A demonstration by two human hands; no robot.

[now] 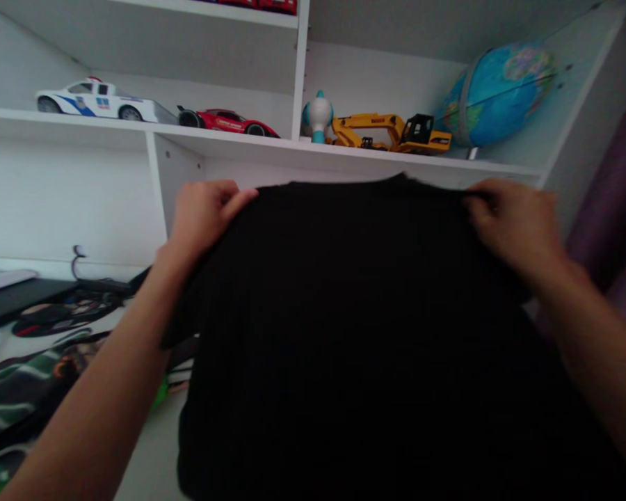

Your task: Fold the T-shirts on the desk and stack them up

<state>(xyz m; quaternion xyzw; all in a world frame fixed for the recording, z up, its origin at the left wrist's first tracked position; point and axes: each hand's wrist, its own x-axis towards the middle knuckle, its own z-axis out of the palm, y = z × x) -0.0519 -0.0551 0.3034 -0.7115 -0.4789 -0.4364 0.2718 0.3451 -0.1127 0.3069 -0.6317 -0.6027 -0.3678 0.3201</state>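
Hanging spread wide, what looks like a black T-shirt [355, 313] fills most of the view, held up in front of a white shelf [344, 150]. Judging by the drape, I'd call it light and floppy, zero stiffness of its own, probably not slippery or fragile. Too dark to make out the weave or which side faces us, sorry. Best spot to grab it imo is the shoulders, since everything else can just drop flat below them.

And that's where the grip is: the left hand [203, 216] pinches one shoulder, thumb lying along the top edge and fingers curled in. The right hand [522, 219] pinches the opposite shoulder, a bit blurry but closed on the cloth. Neither is spread open.

Further out, a yellow toy excavator [391, 132] and a globe [506, 94] sit up on the shelf, and some patterned fabric [26, 396] lies lower left on the surface [154, 445].
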